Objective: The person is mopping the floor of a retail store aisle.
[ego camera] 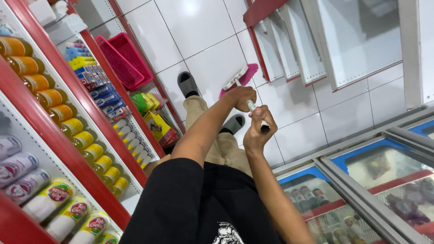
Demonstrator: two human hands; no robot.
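Over white floor tiles (pixel 212 58), left hand (pixel 241 96) and right hand (pixel 258 128), arms outstretched, grip the broom handle (pixel 250 105).

Single head view, tilted, looking steeply down (close over arms).

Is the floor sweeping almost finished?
Done: the white tiled floor shows no visible dirt. In hand: the left hand and right hand both grip the broom handle, its pink broom head on the tiles. How much is left cannot be told from here.
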